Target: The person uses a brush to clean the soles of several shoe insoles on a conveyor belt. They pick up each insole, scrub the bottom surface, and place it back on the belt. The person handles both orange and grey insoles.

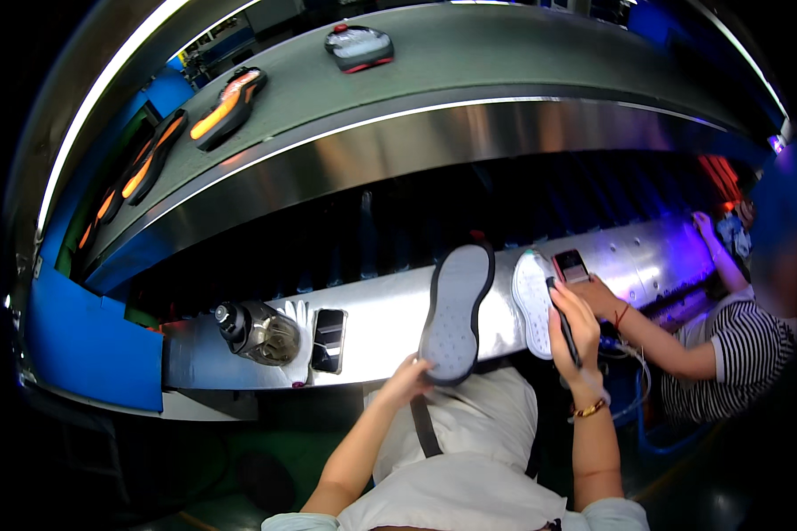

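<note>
No lettering, label, number or sign is legible.

Left hand [407, 380]: bare, at 6 o'clock from the head view's centre. Fingers and thumb closed in a grip, thumb side uppermost. Left forearm [354, 456]: bare, rising from the lower edge toward 1 o'clock. Right hand [579, 332]: bare, at 4 o'clock, higher than the left. Fingers curled in a closed hold, fingertips toward 11 o'clock. Right forearm [597, 456]: bare, near upright, directed at 12 o'clock. Hands well apart.
</note>
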Action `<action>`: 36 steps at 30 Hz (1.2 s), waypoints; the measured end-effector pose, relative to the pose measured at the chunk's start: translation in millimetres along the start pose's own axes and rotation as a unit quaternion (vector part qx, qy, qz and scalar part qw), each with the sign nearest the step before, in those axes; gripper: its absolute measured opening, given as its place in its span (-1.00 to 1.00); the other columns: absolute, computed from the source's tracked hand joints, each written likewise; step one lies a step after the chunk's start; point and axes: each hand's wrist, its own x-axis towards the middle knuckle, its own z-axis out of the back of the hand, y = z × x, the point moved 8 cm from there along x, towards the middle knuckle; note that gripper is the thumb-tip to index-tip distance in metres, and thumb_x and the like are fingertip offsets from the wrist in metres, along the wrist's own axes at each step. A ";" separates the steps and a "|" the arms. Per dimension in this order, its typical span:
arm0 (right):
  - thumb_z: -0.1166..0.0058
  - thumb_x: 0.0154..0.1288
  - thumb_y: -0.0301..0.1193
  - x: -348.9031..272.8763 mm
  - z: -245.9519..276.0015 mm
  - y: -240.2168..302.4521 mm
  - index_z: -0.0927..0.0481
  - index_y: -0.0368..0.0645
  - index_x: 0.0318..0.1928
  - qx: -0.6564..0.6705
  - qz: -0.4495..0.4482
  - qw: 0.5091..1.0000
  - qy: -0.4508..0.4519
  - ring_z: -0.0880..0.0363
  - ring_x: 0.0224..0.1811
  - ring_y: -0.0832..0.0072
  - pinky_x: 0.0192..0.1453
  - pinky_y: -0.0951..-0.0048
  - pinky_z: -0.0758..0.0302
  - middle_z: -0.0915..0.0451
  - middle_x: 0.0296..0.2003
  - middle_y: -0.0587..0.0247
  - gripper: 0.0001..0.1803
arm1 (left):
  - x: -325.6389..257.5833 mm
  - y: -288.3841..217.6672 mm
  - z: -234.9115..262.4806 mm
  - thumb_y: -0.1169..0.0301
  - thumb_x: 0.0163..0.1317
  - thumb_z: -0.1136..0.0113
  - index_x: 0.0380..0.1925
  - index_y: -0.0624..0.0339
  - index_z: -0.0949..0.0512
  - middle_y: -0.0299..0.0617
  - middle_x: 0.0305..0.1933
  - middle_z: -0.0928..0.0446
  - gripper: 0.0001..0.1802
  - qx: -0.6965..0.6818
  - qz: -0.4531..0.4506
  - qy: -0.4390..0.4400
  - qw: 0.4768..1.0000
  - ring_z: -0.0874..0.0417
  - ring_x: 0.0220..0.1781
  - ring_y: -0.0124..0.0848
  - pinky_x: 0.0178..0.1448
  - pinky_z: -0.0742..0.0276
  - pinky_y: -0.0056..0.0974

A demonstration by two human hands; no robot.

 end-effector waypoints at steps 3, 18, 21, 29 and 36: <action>0.00 0.04 -0.61 -15.1 -26.9 -12.6 -0.54 -0.33 -0.21 0.223 -0.117 0.938 0.237 -0.53 -0.13 0.33 -0.04 0.47 -0.40 -0.55 -0.19 0.02 -0.76 | -15.6 -19.5 -1.1 0.42 0.02 -0.03 0.05 0.27 -0.19 -0.04 -0.04 -0.34 -0.46 -0.060 -0.011 0.031 0.998 -0.45 -0.05 -0.21 -0.08 -0.42 -0.15; 0.06 0.20 -0.45 -23.2 -39.7 -8.9 -0.35 -0.43 0.00 0.660 -0.227 0.705 0.125 -0.52 -0.12 0.30 0.04 0.38 -0.45 -0.39 -0.03 -0.20 -0.61 | -100.4 -67.0 -15.6 -0.28 -0.08 0.04 0.22 0.23 -0.04 0.27 0.16 -0.16 0.01 -0.301 -0.127 0.333 0.885 -0.36 0.10 0.02 0.17 -0.29 -0.02; -0.02 0.10 -0.58 -26.5 -64.4 -5.6 -0.42 -0.38 -0.09 0.611 -0.273 0.726 0.157 -0.54 -0.20 0.39 -0.07 0.47 -0.49 -0.46 -0.09 -0.12 -0.68 | -45.9 -56.9 -12.1 -0.16 -0.07 0.01 0.21 0.27 -0.04 0.31 0.15 -0.16 -0.05 -0.256 -0.057 0.324 0.909 -0.36 0.09 0.07 0.16 -0.29 0.00; -0.12 0.05 -0.54 11.2 -113.8 -10.2 -0.51 -0.33 -0.20 0.556 -0.315 0.752 0.163 -0.53 -0.28 0.56 -0.11 0.60 -0.43 -0.58 -0.30 0.14 -0.75 | -61.4 -109.6 -62.2 -0.39 -0.01 0.31 0.17 0.13 -0.16 -0.10 0.13 -0.30 -0.06 -0.356 -0.234 0.257 0.868 -0.36 0.11 -0.19 0.17 -0.29 -0.11; -0.15 0.03 -0.52 34.7 -124.6 -17.5 -0.57 -0.30 -0.25 0.535 -0.317 0.772 0.132 -0.52 -0.39 0.63 -0.20 0.66 -0.41 -0.60 -0.42 0.25 -0.78 | -50.4 -85.5 -74.7 -0.31 0.12 0.45 0.14 0.14 -0.21 -0.13 0.08 -0.34 -0.17 -0.367 -0.191 0.154 0.897 -0.42 0.05 -0.26 0.10 -0.37 -0.21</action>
